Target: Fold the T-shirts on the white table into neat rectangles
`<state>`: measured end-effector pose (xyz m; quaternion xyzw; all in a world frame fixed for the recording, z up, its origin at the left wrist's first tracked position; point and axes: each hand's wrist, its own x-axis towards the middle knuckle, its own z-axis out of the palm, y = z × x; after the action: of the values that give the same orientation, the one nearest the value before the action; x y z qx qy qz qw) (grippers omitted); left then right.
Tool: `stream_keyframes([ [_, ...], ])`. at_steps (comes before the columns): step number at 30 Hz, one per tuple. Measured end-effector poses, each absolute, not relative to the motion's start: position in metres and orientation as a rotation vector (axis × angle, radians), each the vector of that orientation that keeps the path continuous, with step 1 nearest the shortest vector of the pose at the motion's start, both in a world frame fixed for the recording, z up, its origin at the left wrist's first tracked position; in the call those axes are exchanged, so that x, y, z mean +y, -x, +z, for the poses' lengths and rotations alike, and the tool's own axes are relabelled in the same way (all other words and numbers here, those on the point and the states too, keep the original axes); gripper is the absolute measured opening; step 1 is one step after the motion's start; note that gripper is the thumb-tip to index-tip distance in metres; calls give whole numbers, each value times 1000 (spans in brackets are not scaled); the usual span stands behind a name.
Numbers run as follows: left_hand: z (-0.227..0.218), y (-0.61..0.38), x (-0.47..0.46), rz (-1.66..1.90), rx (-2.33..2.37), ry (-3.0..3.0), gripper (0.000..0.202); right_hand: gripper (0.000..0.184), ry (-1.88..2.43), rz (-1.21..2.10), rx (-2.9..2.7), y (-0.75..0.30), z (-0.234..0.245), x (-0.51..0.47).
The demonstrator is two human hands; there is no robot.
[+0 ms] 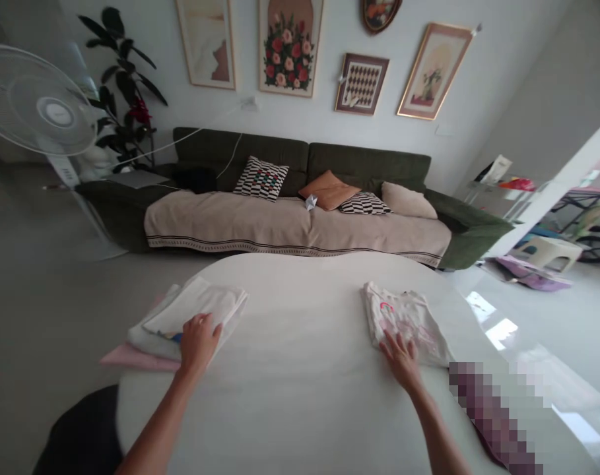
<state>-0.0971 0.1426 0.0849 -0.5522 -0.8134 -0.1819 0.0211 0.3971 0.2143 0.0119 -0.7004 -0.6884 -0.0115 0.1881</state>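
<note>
Folded shirt (pixel 406 320) under flat right hand (pixel 401 359); left hand (pixel 198 340) flat on stack (pixel 191 316).

White round table (pixel 300 369); white folded shirt with pink print (pixel 408 323); white folded garment (pixel 200 307) atop a pink one (pixel 126 357). Dark green fabric sofa (pixel 369 161), beige cover (pixel 290 224), black-and-white checked cushion (pixel 261 178).
</note>
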Motion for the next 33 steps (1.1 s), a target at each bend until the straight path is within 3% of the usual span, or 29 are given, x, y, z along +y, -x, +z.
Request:
stream_keyframes([
  [6, 95, 112, 138, -536, -2803, 1562, 25, 63, 1741, 209, -1608, -320, 17, 143],
  [10, 119, 91, 140, -750, -2673, 1649, 26, 56, 1575, 373, -1599, -283, 47, 106],
  [14, 147, 33, 117, -1084, -2227, 2478, 22, 49, 1434, 736, -1515, -249, 73, 96],
  [18, 157, -11, 94, -848, -1828, 3428, 26, 53, 1440, 977, -1352, -227, 70, 98],
  [23, 127, -18, 104, -895, -2066, 3007, 32, 37, 1466, 937, -1258, -215, 56, 86],
  [25, 108, -22, 106, -827, -2015, 3118, 38, 28, 1441, 983, -1227, -209, 57, 81],
  [28, 89, -36, 98, -973, -1865, 3306, 50, 31, 1368, 1091, -1169, -201, 72, 80],
  [33, 121, -56, 87, -1586, -1775, 3065, 20, 40, 1156, 1136, -1154, -207, 133, 76],
])
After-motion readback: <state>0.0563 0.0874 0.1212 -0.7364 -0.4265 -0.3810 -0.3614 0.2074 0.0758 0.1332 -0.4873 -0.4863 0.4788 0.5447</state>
